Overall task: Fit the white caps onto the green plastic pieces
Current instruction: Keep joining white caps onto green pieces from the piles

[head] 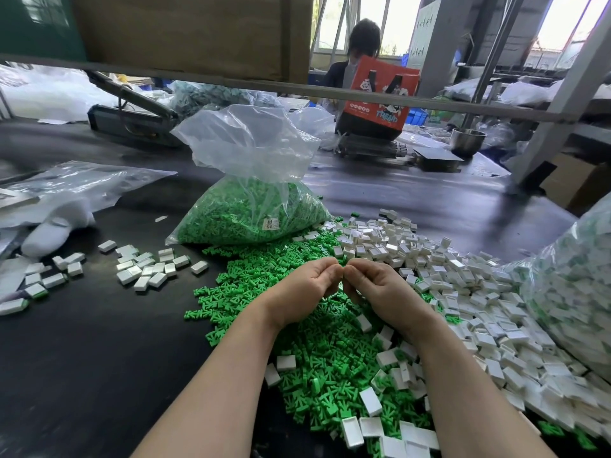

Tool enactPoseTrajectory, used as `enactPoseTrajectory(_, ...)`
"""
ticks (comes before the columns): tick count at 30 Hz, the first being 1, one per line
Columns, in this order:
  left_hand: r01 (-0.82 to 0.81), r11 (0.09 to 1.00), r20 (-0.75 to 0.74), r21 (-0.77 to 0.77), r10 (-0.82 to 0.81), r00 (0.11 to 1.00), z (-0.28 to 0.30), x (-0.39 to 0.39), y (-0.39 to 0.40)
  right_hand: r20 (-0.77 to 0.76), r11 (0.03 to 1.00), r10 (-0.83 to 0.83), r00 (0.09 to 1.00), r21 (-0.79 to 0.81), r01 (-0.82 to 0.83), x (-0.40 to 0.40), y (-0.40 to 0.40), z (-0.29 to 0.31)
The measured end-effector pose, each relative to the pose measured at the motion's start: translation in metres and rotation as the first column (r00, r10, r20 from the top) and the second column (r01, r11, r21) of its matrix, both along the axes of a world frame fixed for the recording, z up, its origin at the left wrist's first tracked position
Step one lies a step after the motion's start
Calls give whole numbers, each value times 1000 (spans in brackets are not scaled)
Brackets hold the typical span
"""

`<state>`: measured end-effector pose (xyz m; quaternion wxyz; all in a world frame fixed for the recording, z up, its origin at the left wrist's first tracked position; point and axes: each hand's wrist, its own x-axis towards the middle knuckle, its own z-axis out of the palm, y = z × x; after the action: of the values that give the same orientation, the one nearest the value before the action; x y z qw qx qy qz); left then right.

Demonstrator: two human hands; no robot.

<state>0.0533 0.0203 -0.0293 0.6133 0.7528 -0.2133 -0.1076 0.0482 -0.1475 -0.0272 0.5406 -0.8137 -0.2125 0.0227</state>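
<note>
Both hands, left [299, 285] and right [380, 289], meet fingertip to fingertip above the green pieces [317, 355], fingers curled; contents hidden. Likely pressing a cap on; next, firm squeeze.

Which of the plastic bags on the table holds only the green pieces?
The clear bag standing just beyond the hands: solid green inside. The bag at the right edge looks mostly white with bits of green.

A dark work table [82, 342] fills the foreground beneath a grey metal rail [330, 92] and a brown board [185, 31] overhead. Beyond it, bright windows [393, 18] wash daylight over grey metal frame posts [562, 94] — the glass is blown out white. Another person [360, 51] sits across the table, behind a red carton [380, 94]; a steel bowl [468, 142] stands to the right.
</note>
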Motion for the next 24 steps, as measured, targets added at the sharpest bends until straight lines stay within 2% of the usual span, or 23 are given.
enactPoseTrajectory(7,-1,1000,-5,-19,1,1000,6,-4,0,3,996,33,999,81,-33,1,1,0)
enactPoseTrajectory(13,-22,998,3,58,22,1000,10,-2,6,30,991,20,999,134,-23,3,5,-3)
enactPoseTrajectory(18,-53,983,92,176,37,995,18,-2,10,62,989,-35,997,143,26,7,5,-7)
enactPoseTrajectory(24,-128,987,174,96,110,979,17,-1,12,66,982,-82,994,177,70,7,6,-8)
